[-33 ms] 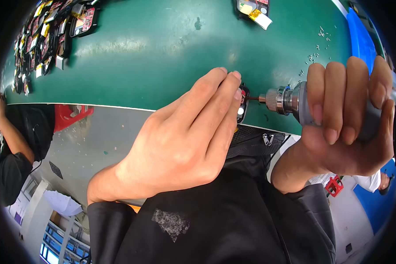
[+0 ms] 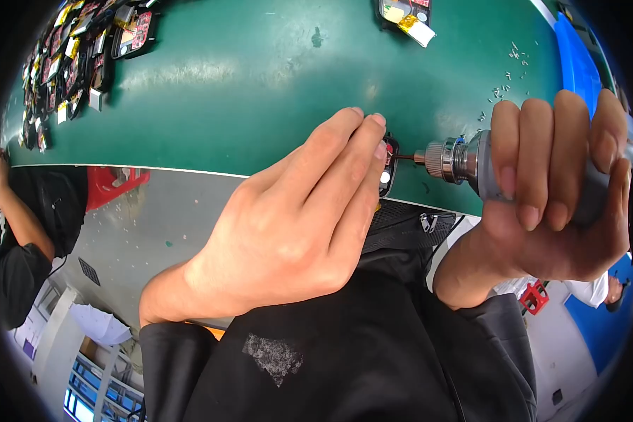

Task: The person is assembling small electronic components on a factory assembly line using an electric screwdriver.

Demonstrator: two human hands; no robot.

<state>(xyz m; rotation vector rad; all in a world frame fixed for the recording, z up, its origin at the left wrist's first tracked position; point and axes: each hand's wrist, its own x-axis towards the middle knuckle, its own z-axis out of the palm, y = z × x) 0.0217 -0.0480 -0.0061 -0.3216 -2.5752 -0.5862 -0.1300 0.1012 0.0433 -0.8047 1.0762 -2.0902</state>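
My left hand [image 2: 295,225] pinches a small dark device [image 2: 388,165] with its fingertips at the near edge of the green table [image 2: 260,91]. Most of the device is hidden behind my fingers. My right hand [image 2: 555,190] is wrapped around a grey powered screwdriver [image 2: 464,160], which lies horizontal and points left. Its thin bit touches the device's right side.
Several small circuit boards and parts [image 2: 70,63] are heaped at the table's far left. Another small device with a yellow strip [image 2: 404,14] lies at the far edge. Loose screws [image 2: 506,77] are scattered by a blue tray [image 2: 577,63]. A person in black [image 2: 21,232] sits to the left, near a red stool [image 2: 112,184].
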